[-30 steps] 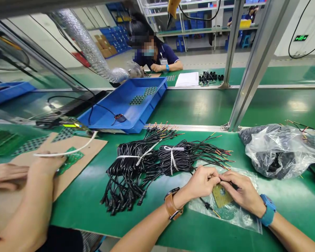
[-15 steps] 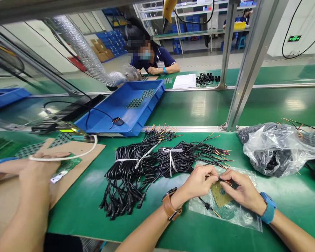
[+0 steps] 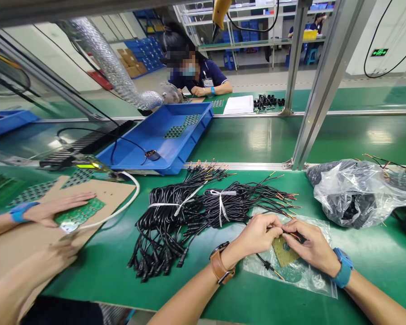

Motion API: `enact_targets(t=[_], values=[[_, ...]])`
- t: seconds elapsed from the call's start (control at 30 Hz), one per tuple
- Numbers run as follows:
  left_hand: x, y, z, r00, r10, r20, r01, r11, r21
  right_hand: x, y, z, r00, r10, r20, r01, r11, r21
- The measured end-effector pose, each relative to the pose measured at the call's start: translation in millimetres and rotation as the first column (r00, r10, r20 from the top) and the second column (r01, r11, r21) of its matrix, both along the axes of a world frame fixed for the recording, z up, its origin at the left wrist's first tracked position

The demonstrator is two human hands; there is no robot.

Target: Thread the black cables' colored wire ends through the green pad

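My left hand (image 3: pixel 257 234) and right hand (image 3: pixel 311 246) pinch a black cable's wires (image 3: pixel 292 234) over a small circuit board (image 3: pixel 284 253), beside the cable bundles (image 3: pixel 189 207).

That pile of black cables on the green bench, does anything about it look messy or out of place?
Nothing stands out. The black cables lie in two bundles, each tied with a white strip, beside the left hand. Both hands pinch thin wires over a small board; the right hand rests over a clear bag.

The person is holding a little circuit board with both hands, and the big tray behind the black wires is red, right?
Not quite. In the head view the tray behind the black wires is blue. Both the left hand and right hand do hold the little circuit board.
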State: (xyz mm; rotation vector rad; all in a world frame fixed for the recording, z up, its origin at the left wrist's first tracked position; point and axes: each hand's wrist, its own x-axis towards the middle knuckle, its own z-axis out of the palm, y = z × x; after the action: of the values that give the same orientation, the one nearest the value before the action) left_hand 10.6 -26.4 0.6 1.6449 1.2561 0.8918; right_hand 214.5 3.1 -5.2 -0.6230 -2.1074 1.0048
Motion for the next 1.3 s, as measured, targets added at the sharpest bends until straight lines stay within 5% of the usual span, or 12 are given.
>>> enact_targets(t=[0.17,1.13,1.3], values=[[-8,2,8.2,0.998,-0.066,-0.001,0.066,0.998,-0.015,2,3,4.2,1.0,-0.023,0.019,0.023,1.0,-0.016],[0,-1,9.5,0.998,-0.01,-0.069,0.013,0.999,0.047,-2,0,3.1,1.0,-0.02,0.023,0.021,0.999,-0.043],[-8,0,25.2,0.997,-0.042,-0.069,0.043,0.999,0.013,9,9,22.8,0.998,-0.001,0.062,-0.003,0.997,0.071]])
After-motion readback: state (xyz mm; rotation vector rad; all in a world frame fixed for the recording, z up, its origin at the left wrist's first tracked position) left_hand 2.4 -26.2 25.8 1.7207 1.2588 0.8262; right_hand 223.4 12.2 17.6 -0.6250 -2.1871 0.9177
